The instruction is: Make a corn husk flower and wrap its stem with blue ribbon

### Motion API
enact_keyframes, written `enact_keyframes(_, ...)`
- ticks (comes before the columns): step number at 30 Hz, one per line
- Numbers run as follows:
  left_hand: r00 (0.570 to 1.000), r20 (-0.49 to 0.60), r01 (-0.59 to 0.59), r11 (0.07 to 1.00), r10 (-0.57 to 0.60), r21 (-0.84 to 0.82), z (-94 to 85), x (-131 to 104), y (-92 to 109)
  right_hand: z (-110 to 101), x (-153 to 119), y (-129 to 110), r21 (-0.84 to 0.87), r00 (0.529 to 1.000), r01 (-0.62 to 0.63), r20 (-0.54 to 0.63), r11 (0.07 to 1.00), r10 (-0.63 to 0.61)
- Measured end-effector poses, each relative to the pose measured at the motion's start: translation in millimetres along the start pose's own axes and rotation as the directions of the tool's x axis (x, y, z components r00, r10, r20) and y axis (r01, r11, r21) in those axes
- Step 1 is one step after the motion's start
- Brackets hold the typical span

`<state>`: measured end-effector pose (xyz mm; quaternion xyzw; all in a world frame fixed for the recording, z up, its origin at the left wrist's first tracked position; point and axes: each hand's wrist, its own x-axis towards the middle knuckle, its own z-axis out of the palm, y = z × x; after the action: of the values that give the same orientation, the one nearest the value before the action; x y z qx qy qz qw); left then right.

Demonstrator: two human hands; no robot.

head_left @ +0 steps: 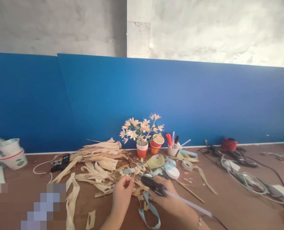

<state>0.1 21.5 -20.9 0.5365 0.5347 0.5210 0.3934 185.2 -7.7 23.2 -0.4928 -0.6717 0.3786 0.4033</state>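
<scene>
My right hand (167,191) is wrapped round a black hot glue gun (155,185), and a long translucent glue stick (189,203) juts from its rear. Left of its nozzle, my left hand (122,191) pinches thumb and fingertips together; what is between them is too small to make out. Dried corn husks (103,156) lie heaped behind and left of my left hand. Below the glue gun curls a pale blue ribbon (152,212) among husk scraps. Husk flowers (142,127) on green stems stand in a red and white paper cup (142,150) beyond both hands.
More paper cups (155,147), a holder (172,150) with pens, a tape roll (187,165) and a white ribbon spool (172,172) stand behind my right hand. A thin stick (189,191) lies nearby. Cables (247,182) sprawl at right. A blue partition (142,86) closes the back.
</scene>
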Motion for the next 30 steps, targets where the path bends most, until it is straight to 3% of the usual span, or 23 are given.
enact_keyframes(4, 0.999, -0.009, -0.030, 0.998, 0.031, 0.053, -0.6, -0.5, 1.1, 11.7, 9.1, 1.1, -0.205, 0.987, 0.163, 0.024, 0.965, -0.161)
enact_keyframes(13, 0.998, -0.027, -0.059, 0.991, 0.062, 0.123, -0.3, -2.8, 5.2, 12.2, 11.5, 6.4, -0.267, 0.983, 0.184, 0.072, 0.946, -0.171)
enact_keyframes(30, 0.997, -0.030, -0.059, 0.986, 0.064, 0.159, -1.5, -4.5, 5.6, 13.1, 10.7, 3.2, -0.321, 0.991, 0.136, 0.045, 0.937, -0.128)
